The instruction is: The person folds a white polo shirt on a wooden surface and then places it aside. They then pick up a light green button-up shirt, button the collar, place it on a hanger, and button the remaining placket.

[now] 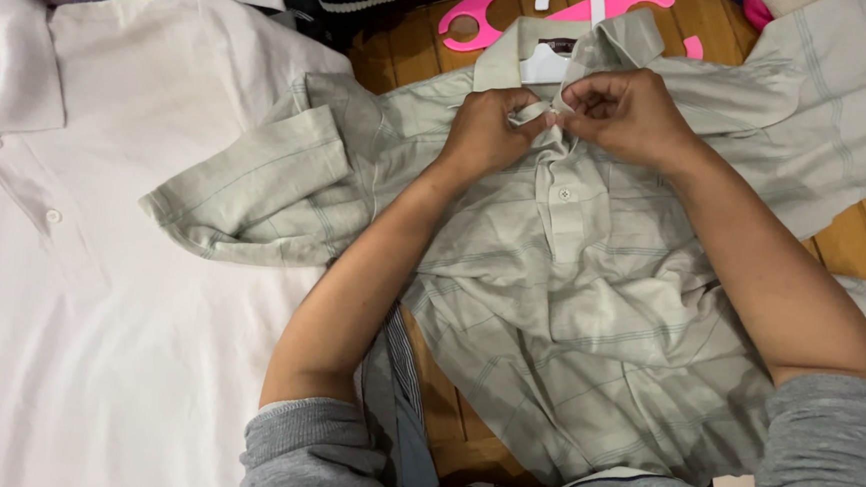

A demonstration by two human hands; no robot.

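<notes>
A pale grey-green polo shirt with thin stripes lies spread on a wooden floor, collar away from me. My left hand and my right hand meet at the top of its button placket, just under the collar, each pinching the fabric there. One white button shows lower on the placket. A white hanger sits inside the collar. The shirt's left sleeve is folded across toward a white shirt.
A large white polo shirt covers the left side. A pink hanger lies beyond the collar on the wooden floor. Dark and pink clothing piles at the top edge. A striped garment lies between my forearms.
</notes>
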